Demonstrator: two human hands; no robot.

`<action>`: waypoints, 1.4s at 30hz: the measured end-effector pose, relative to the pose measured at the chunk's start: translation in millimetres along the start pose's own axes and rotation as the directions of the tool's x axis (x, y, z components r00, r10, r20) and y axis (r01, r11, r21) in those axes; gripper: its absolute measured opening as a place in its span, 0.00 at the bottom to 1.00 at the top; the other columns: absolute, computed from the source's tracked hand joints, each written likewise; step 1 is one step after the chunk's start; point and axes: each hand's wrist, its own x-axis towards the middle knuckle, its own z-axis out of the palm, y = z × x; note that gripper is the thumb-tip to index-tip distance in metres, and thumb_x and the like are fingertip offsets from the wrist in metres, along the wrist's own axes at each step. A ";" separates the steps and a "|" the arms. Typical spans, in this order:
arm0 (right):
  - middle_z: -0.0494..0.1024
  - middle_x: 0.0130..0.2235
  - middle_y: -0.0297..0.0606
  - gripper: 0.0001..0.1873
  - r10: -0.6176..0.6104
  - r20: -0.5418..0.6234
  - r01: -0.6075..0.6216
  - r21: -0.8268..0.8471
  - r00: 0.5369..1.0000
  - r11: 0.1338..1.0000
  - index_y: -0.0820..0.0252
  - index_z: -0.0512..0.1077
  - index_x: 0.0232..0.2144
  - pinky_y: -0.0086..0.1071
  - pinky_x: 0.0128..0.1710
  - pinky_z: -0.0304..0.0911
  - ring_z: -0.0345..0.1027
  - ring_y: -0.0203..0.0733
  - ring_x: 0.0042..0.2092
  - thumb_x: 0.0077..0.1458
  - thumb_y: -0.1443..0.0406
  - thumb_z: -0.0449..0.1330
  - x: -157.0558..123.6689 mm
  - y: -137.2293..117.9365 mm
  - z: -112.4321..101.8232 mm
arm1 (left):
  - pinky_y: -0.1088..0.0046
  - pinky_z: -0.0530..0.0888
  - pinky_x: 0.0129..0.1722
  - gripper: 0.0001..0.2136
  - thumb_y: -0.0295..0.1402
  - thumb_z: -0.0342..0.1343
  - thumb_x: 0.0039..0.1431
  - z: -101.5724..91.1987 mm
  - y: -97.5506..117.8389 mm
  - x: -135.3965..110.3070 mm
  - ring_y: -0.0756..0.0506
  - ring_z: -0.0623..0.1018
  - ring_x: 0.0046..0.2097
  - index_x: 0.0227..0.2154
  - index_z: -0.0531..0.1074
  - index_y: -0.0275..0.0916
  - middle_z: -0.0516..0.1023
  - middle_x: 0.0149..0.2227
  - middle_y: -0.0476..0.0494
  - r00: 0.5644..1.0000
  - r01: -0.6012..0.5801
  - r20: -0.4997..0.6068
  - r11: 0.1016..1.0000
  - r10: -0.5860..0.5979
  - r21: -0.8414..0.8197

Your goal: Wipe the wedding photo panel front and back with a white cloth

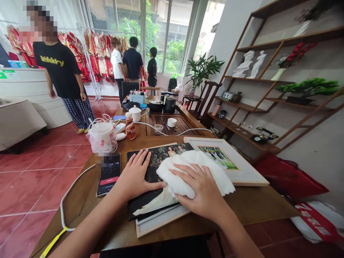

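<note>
Setup: white cloth (169, 168) on photo print (152, 169)

The photo print lies on the wooden table (247, 208), overlapping a pale panel (163, 219) that projects past its near edge. The print shows (where uncovered) 2 figures on a dark, speckled ground.

Left hand (137, 176): palm down on the print, fingers spread wide — the thumb points toward the cloth. Right hand (199, 188): fingers curved over the white cloth, holding it against the right part of the print.

Adjacent items: 1 framed photo (227, 159) lies beyond the cloth to the right, partly hidden by it. 1 phone (108, 179) with a lit screen lies left of the left hand. Beyond the phone stand 1 white container (102, 139) and 1 brown bottle (130, 128) — both upright.

Background: 4 people stand beyond the table, 3 of them near the windows (156, 32).
</note>
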 end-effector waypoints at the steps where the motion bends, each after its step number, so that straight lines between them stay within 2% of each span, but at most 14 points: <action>1: 0.68 0.58 0.34 0.29 -0.001 -0.001 0.001 -0.006 1.000 1.000 0.44 0.65 0.56 0.48 0.49 0.49 0.59 0.55 0.53 0.50 0.57 0.60 -3.4 0.8 -0.6 | 0.52 0.51 0.64 0.51 0.68 0.45 0.48 0.0 -0.3 0.3 0.34 0.51 0.67 0.65 0.51 0.33 0.53 0.66 0.33 1.000 -0.003 -0.003 1.000 0.003 -0.003; 5: 0.69 0.58 0.32 0.29 0.017 -0.006 -0.017 -0.003 1.000 1.000 0.42 0.65 0.56 0.47 0.48 0.49 0.60 0.54 0.53 0.50 0.56 0.60 -3.3 1.9 -0.4 | 0.52 0.50 0.64 0.50 0.68 0.46 0.48 0.4 -0.4 0.2 0.34 0.51 0.67 0.65 0.51 0.32 0.52 0.67 0.33 1.000 -0.012 0.007 1.000 0.012 -0.004; 10: 0.70 0.57 0.36 0.27 0.042 -0.025 -0.042 0.004 0.999 0.999 0.46 0.67 0.55 0.47 0.47 0.51 0.61 0.54 0.51 0.51 0.56 0.59 21.3 1.8 5.6 | 0.51 0.51 0.64 0.49 0.67 0.48 0.48 1.6 -0.2 -2.4 0.33 0.51 0.67 0.65 0.51 0.35 0.53 0.67 0.34 1.000 -0.019 0.000 1.000 0.019 -0.006; 15: 0.69 0.57 0.34 0.26 0.053 -0.043 -0.053 -0.002 0.998 0.999 0.46 0.67 0.54 0.47 0.47 0.51 0.61 0.52 0.52 0.51 0.56 0.58 40.0 2.9 11.3 | 0.51 0.51 0.64 0.49 0.65 0.49 0.49 2.2 -1.2 -3.0 0.34 0.50 0.67 0.66 0.50 0.35 0.52 0.67 0.33 1.000 -0.024 0.000 1.000 0.024 0.009; 21: 0.69 0.58 0.34 0.27 0.036 -0.030 -0.035 0.023 0.999 0.999 0.45 0.67 0.54 0.47 0.48 0.50 0.60 0.54 0.53 0.50 0.57 0.59 22.8 -1.0 8.0 | 0.52 0.52 0.64 0.49 0.66 0.48 0.49 1.8 -0.9 -2.6 0.34 0.52 0.67 0.65 0.51 0.34 0.53 0.66 0.33 1.000 -0.018 -0.006 1.000 0.018 0.008; 28: 0.68 0.58 0.33 0.30 -0.006 -0.010 0.006 -0.049 1.000 0.999 0.42 0.65 0.56 0.48 0.49 0.49 0.60 0.55 0.53 0.49 0.57 0.60 -7.4 -3.6 1.5 | 0.53 0.51 0.64 0.51 0.68 0.46 0.47 1.2 -1.8 -2.8 0.34 0.51 0.67 0.65 0.51 0.33 0.53 0.67 0.34 1.000 -0.017 -0.004 1.000 0.017 0.001; 31: 0.69 0.58 0.31 0.29 0.011 -0.013 -0.011 -0.028 1.000 1.000 0.42 0.65 0.56 0.48 0.48 0.50 0.60 0.53 0.52 0.49 0.56 0.60 -1.9 -2.0 2.1 | 0.52 0.50 0.65 0.50 0.68 0.44 0.49 -0.9 -1.3 -3.7 0.35 0.49 0.68 0.65 0.51 0.33 0.51 0.67 0.34 1.000 -0.018 0.024 1.000 0.018 0.012; 35: 0.69 0.57 0.32 0.27 0.046 -0.029 -0.046 0.007 0.998 0.999 0.43 0.66 0.55 0.47 0.47 0.51 0.61 0.53 0.52 0.50 0.56 0.59 19.0 3.0 4.9 | 0.52 0.50 0.65 0.49 0.66 0.44 0.51 -2.4 -1.1 -4.3 0.35 0.48 0.68 0.65 0.50 0.31 0.50 0.67 0.34 0.999 -0.027 0.042 0.999 0.026 0.026; 39: 0.69 0.57 0.35 0.27 0.057 -0.046 -0.057 -0.002 0.997 0.998 0.46 0.67 0.55 0.47 0.47 0.51 0.61 0.53 0.52 0.51 0.56 0.58 33.0 7.4 7.4 | 0.53 0.49 0.65 0.43 0.60 0.45 0.56 -1.9 -1.3 -3.7 0.36 0.47 0.68 0.65 0.50 0.33 0.50 0.68 0.36 0.999 -0.034 0.035 0.999 0.032 0.041; 42: 0.69 0.58 0.34 0.27 0.049 -0.040 -0.049 0.000 0.998 0.999 0.45 0.67 0.55 0.48 0.48 0.51 0.60 0.53 0.53 0.51 0.56 0.59 30.9 6.8 7.2 | 0.54 0.50 0.65 0.36 0.54 0.43 0.62 -0.7 -1.8 -3.0 0.38 0.49 0.68 0.65 0.50 0.34 0.50 0.68 0.37 0.999 -0.018 0.034 0.999 0.016 0.046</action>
